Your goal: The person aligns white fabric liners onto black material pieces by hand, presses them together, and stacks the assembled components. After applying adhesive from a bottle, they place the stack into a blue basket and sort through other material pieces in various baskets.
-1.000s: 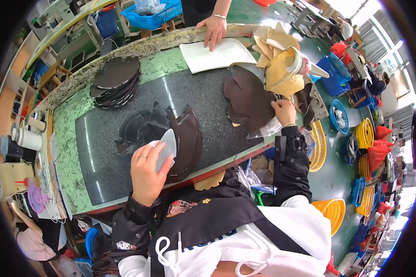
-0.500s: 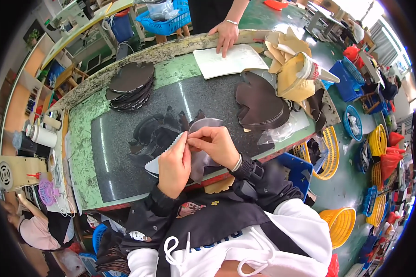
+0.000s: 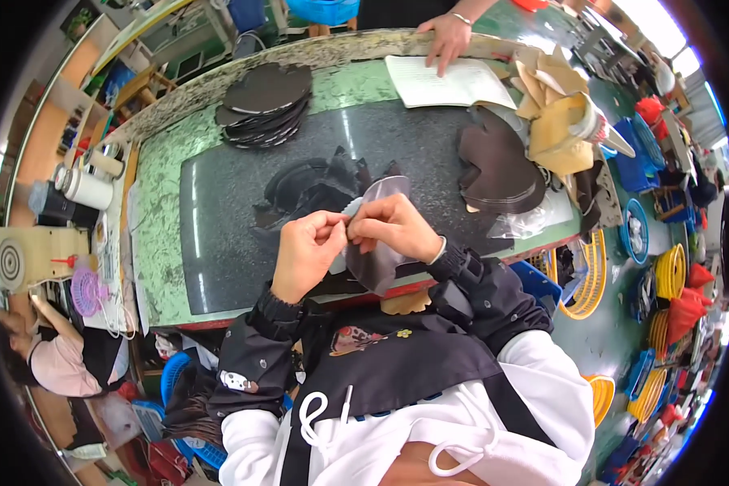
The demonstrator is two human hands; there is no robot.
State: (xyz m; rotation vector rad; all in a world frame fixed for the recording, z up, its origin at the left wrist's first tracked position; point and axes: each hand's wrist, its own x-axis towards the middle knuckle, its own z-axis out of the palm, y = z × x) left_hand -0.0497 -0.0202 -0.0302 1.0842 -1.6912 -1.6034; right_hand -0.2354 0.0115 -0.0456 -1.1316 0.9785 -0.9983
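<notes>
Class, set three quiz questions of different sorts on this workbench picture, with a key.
1. True or false: both the left hand and the right hand grip the dark leather piece.
2. What does the other person's hand at the far edge rest on? A) white sheet B) yellow basket
3. Fill in: the stack of dark cut pieces lies on the table's far ____ side.

Key: 1 true; 2 A, the white sheet; 3 left.
</notes>
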